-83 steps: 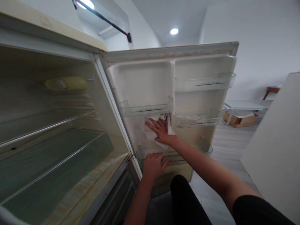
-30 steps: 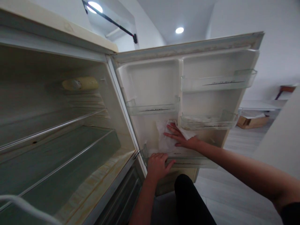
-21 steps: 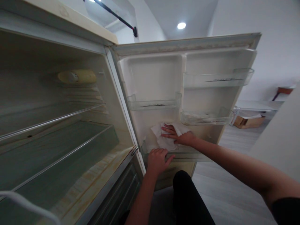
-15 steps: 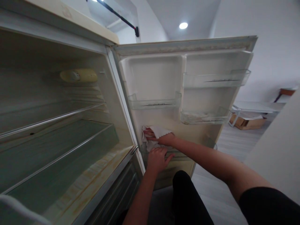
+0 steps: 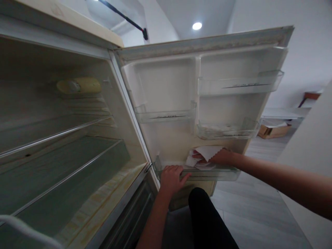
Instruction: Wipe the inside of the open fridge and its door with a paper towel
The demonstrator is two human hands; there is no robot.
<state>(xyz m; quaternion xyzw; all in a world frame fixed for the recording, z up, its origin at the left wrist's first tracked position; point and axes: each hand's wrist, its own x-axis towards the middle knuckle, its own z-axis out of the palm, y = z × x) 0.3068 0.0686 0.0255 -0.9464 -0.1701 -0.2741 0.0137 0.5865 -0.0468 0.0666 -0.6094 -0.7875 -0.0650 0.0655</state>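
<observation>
My right hand [image 5: 220,157] presses a white cloth [image 5: 206,152] against the inner panel of the open fridge door [image 5: 166,135], just above the lowest clear door bin [image 5: 223,175]. Its fingers lie partly under the folds. At the left part of that same bin, my left hand [image 5: 171,178] hooks its fingers over the front rim, with the thumb stretched out to the right along it. The inside of the bin is partly hidden by the cloth and both hands.
On the left is the fridge compartment, with a glass shelf [image 5: 77,173] and yellow stains along its front. Higher door bins [image 5: 166,116] stick out above my hands. My knee [image 5: 201,204] is below the door. A cardboard box [image 5: 275,131] sits on the floor behind.
My right hand has moved the cloth rightward along the door panel, away from the hinge side. My left hand stays on the bin's rim. The view has shifted slightly.
</observation>
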